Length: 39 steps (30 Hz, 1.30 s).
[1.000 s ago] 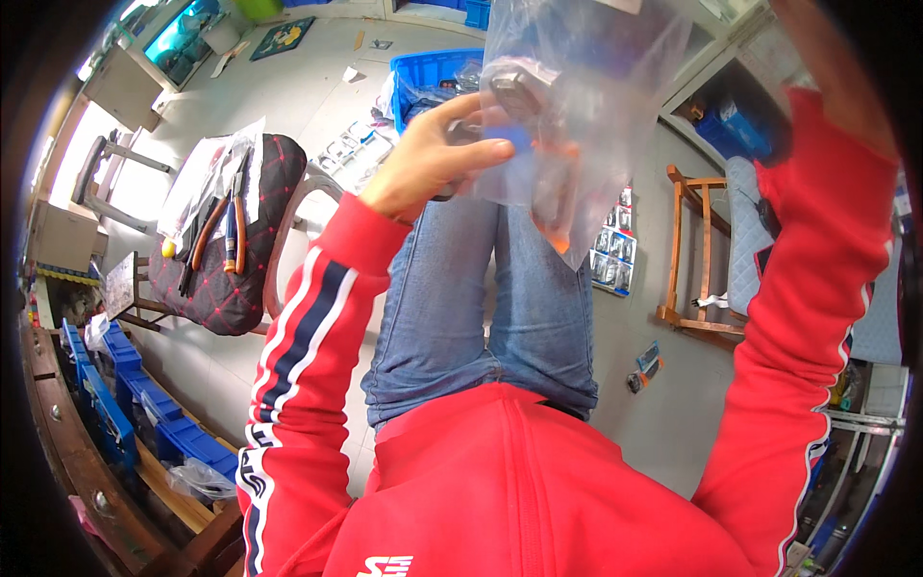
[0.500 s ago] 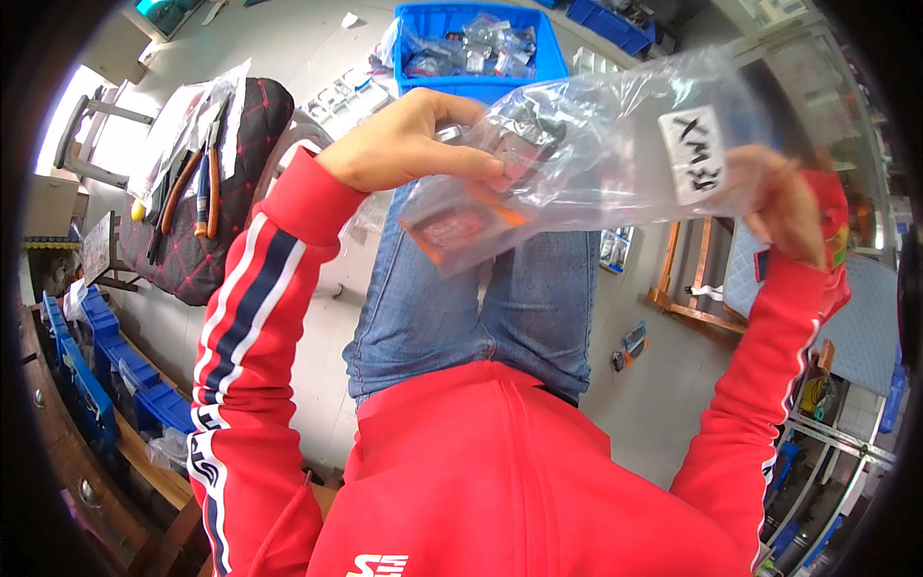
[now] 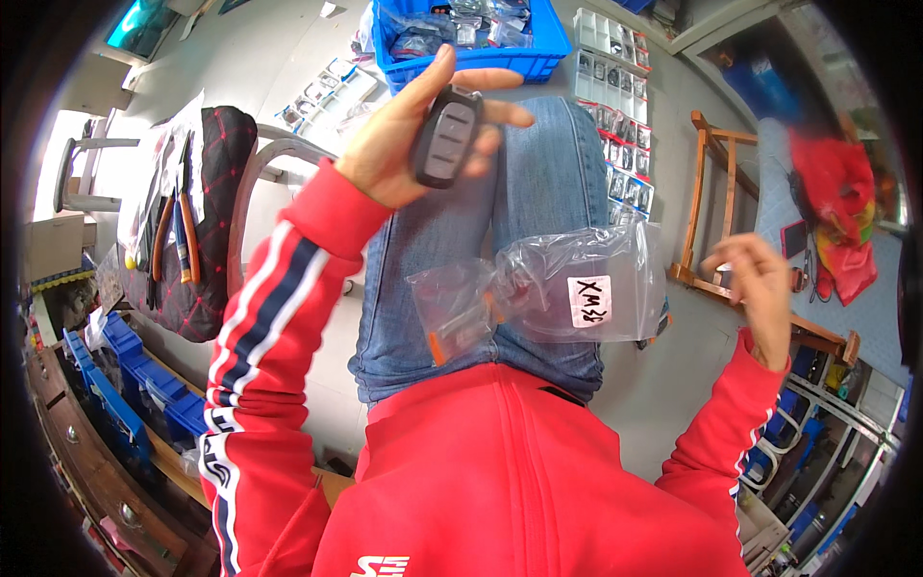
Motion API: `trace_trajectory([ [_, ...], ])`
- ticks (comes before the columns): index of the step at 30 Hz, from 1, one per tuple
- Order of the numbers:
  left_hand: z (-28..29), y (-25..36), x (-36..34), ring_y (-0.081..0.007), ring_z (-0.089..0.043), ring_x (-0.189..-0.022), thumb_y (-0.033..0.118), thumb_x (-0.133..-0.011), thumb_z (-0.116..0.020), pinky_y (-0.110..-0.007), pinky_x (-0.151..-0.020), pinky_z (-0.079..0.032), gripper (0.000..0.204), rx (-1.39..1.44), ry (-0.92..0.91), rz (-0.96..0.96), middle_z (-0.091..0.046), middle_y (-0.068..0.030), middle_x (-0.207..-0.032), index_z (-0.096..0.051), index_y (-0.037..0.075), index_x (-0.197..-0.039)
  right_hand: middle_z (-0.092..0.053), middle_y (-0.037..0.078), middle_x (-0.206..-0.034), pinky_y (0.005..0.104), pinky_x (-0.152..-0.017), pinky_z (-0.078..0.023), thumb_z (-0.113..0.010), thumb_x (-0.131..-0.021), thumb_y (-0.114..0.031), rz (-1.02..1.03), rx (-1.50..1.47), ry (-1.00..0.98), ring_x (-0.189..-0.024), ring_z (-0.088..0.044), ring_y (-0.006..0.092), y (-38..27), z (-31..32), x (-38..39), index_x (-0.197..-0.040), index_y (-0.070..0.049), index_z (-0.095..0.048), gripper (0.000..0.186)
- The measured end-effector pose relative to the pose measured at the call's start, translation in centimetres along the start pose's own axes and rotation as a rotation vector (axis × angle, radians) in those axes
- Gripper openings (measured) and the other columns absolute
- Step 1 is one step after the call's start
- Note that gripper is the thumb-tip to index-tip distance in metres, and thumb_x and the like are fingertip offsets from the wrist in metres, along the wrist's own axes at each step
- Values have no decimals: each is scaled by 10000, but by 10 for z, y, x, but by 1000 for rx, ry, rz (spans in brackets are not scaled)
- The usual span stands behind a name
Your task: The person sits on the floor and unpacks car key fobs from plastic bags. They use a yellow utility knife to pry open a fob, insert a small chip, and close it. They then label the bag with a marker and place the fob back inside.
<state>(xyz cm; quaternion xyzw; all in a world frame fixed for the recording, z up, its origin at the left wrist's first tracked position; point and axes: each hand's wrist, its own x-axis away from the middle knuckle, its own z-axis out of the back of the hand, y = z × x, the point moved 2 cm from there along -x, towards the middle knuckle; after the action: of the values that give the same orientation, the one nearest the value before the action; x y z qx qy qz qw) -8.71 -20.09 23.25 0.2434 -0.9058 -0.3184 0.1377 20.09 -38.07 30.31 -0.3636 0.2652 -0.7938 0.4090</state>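
Note:
A dark car key fob (image 3: pixel 448 137) with several grey buttons lies across my left hand (image 3: pixel 409 130). The thumb and fingers of that hand are partly stretched out around it. On my lap rests a clear plastic bag (image 3: pixel 630 279) with a handwritten white label. Toward the bag's left end is a smaller packet with an orange edge (image 3: pixel 435 348); its contents are hard to make out. My right hand (image 3: pixel 755 288) hovers to the right of the bag, touching nothing I can see. Its fingers are loosely bent, apart and slightly blurred.
Ahead stands a blue crate (image 3: pixel 471 63) of bagged parts. White compartment trays (image 3: pixel 615 82) lie at its right, another tray (image 3: pixel 332 96) at its left. Pliers (image 3: pixel 188 236) rest on a black quilted seat (image 3: pixel 219 173). A wooden frame (image 3: pixel 707 192) stands right.
The clear bag has come down from between my hands onto my lap. My left hand now shows the key fob, and my right hand has let go of the bag and moved lower.

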Motion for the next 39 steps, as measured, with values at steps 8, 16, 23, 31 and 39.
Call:
trace_trajectory([
  [8, -52, -43, -29, -304, -499, -1098, 429, -937, -318, -342, -875, -449, 499, 315, 186, -413, -492, -213, -1178, -373, 10, -1201, -606, 97, -888, 212, -609, -464, -608, -836, -208, 286, -624, -252, -678, -572, 103, -53, -123, 0, -1139, 9, -467, 398],
  [16, -57, -47, -5, -194, -568, -946, 476, -927, -314, -282, -819, -458, 531, 36, 325, -425, -560, -157, -1093, -422, 16, -1170, -605, 90, -871, 228, -597, -473, -596, -831, -78, 251, -919, -216, -666, -573, 110, -62, -160, -12, -1056, 35, -484, 275],
  [23, -37, -43, 28, -113, -554, -737, 341, -918, -449, -218, -637, -438, 381, -269, 274, -404, -599, -106, -883, -478, -4, -1077, -594, 29, -807, 216, -665, -460, -641, -799, -58, 490, -529, 81, -738, -572, 77, -69, -147, -8, -915, 9, -575, 150],
  [31, -42, -50, 44, -104, -517, -697, 211, -867, -565, -247, -576, -431, 308, -600, 336, -391, -536, -50, -856, -493, 9, -1089, -554, 30, -866, 185, -617, -444, -647, -755, -12, 618, -436, -160, -711, -509, 79, -85, -138, -16, -975, -31, -614, 223],
  [39, -50, -35, 46, -103, -516, -660, 130, -804, -639, -256, -574, -435, 283, -1111, 298, -506, -547, -72, -802, -532, 7, -1035, -571, 35, -859, 191, -625, -446, -632, -768, -7, 698, -373, -227, -764, -559, 79, -82, -128, -17, -930, -14, -611, 163],
])
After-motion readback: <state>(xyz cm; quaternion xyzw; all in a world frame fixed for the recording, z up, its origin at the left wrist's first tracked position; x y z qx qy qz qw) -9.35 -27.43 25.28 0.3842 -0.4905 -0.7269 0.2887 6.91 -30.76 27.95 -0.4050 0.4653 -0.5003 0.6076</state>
